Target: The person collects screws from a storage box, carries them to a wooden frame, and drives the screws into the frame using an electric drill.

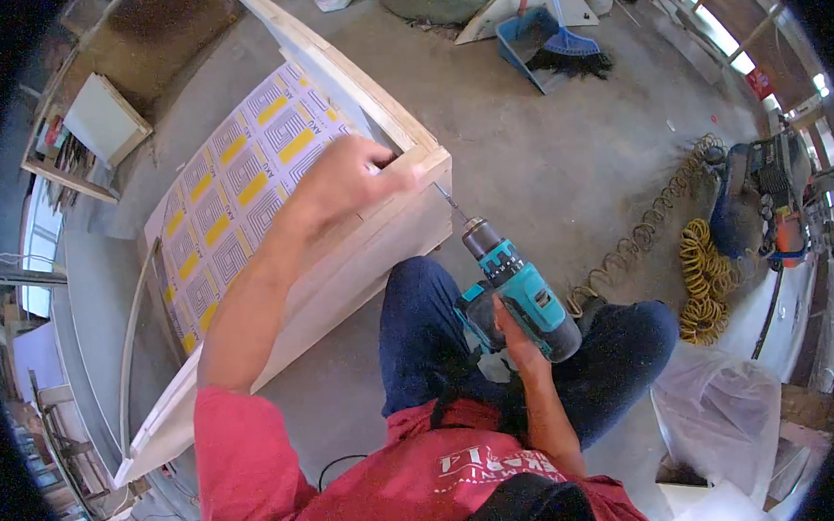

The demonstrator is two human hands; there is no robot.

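Note:
My right hand [519, 334] is wrapped round the grip of a teal and black cordless drill [532, 292]. The drill's long thin bit points up and left, its tip at or very near the corner of a large wooden frame [359, 237]; I cannot tell whether it has entered the wood. Close to that corner, my left hand [342, 184] is closed over the frame's top edge, thumb toward the bit. A pale sheet [243, 175] printed with yellow blocks and dark line patterns covers the panel inside the frame.
A blue dustpan [528, 42] and blue broom [571, 42] lie far ahead. At right are an air compressor [763, 195], a coiled dark hose [655, 220] and a yellow hose [706, 283]. Clear plastic sheeting [717, 410] lies nearer. A white board [103, 117] leans at far left.

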